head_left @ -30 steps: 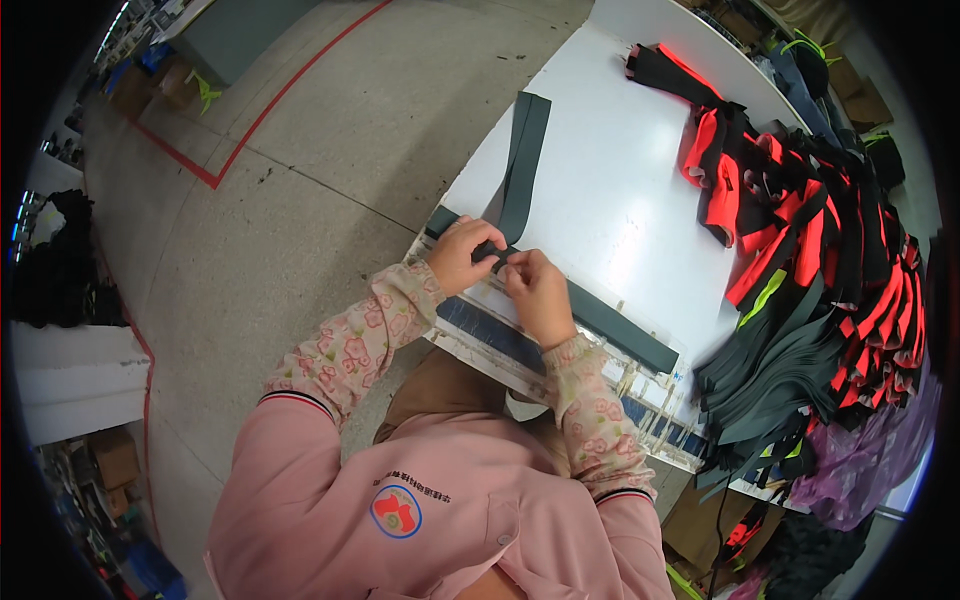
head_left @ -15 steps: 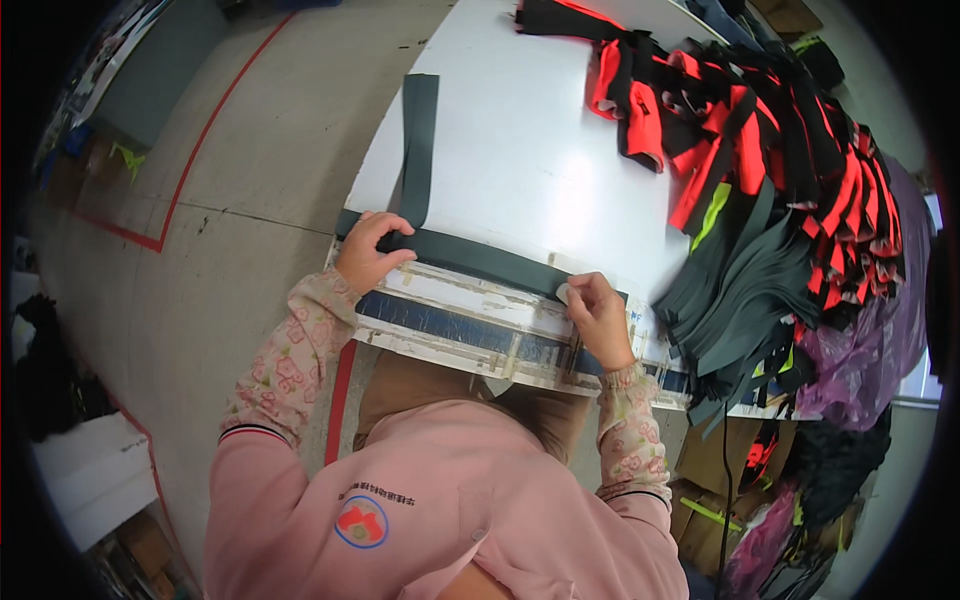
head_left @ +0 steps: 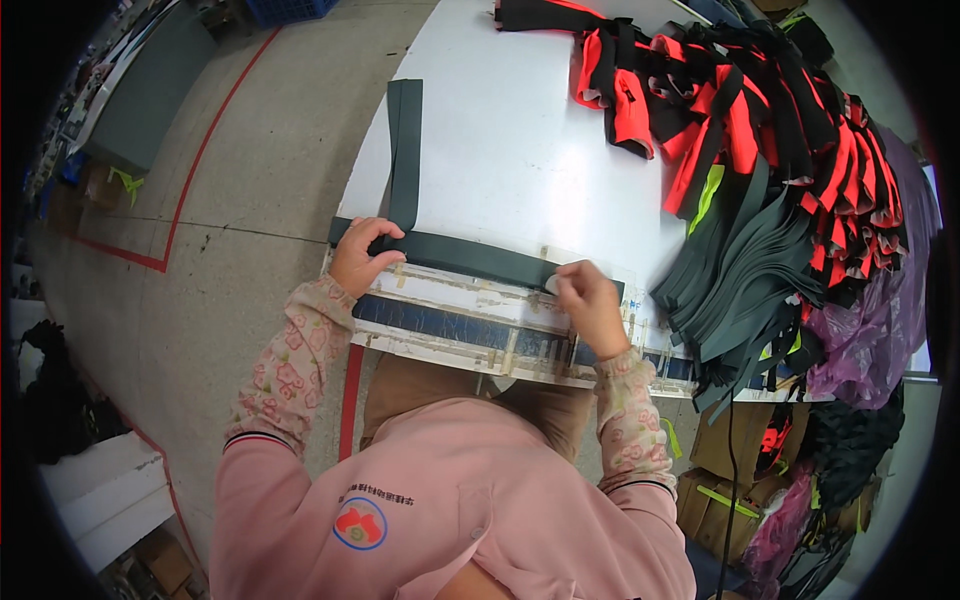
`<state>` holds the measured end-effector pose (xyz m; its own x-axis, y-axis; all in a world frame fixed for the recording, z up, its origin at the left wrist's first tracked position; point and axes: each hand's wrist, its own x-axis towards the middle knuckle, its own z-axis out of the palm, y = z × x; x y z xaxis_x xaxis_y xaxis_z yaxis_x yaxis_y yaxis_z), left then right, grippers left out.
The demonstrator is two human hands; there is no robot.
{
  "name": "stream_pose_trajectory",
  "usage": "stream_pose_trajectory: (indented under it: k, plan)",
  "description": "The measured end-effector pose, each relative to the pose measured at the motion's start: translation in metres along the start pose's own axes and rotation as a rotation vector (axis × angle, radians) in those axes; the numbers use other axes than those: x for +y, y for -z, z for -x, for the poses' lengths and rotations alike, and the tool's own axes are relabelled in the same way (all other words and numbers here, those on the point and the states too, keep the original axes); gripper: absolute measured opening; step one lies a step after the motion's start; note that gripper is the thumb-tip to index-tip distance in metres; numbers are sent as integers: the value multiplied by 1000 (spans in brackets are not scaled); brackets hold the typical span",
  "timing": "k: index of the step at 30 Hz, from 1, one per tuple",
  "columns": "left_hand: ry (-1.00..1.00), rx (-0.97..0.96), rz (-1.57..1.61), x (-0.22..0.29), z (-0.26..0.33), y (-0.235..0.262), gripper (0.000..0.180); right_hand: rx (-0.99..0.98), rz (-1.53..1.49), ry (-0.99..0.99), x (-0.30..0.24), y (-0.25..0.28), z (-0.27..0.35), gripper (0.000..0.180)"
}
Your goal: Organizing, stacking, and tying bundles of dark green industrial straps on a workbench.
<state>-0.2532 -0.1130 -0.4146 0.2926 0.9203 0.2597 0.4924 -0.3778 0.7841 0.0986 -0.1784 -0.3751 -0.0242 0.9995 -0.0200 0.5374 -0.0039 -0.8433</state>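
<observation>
A long dark grey fabric strip [head_left: 470,258] lies flat along the near edge of the white table [head_left: 520,150]. My left hand [head_left: 362,256] presses down on its left end, where a second dark strip [head_left: 405,150] runs away from me across the table. My right hand [head_left: 590,300] pinches the strip's right end against a taped guide board [head_left: 470,315] at the table edge. Both hands are spread wide apart along the strip.
A big heap of black, red and dark grey fabric pieces [head_left: 770,160] covers the right side of the table. Purple fabric [head_left: 870,330] hangs at the far right. Cardboard boxes [head_left: 740,450] stand below the table. Grey floor with red lines [head_left: 190,170] lies to the left.
My hands were together at the strip's left end; they have slid apart, the right hand going along the strip to its right end, flattening it on the board.
</observation>
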Motion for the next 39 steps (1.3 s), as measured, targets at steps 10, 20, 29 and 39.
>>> stream_pose_trajectory:
  k: [10, 20, 29, 39]
  plan:
    - [93, 120, 176, -9, 4, -13, 16, -672, -301, -266, -50, -22, -11, 45]
    - [-77, 98, -43, 3, 0, -3, 18, -210, -154, 149, -77, -136, -53, 17]
    - [-95, 103, -49, -2, 0, -6, 23, -166, -127, 68, -79, -155, -58, 13]
    - [-93, 105, -26, -2, 1, -7, 25, -126, -297, -136, -60, -95, -45, 13]
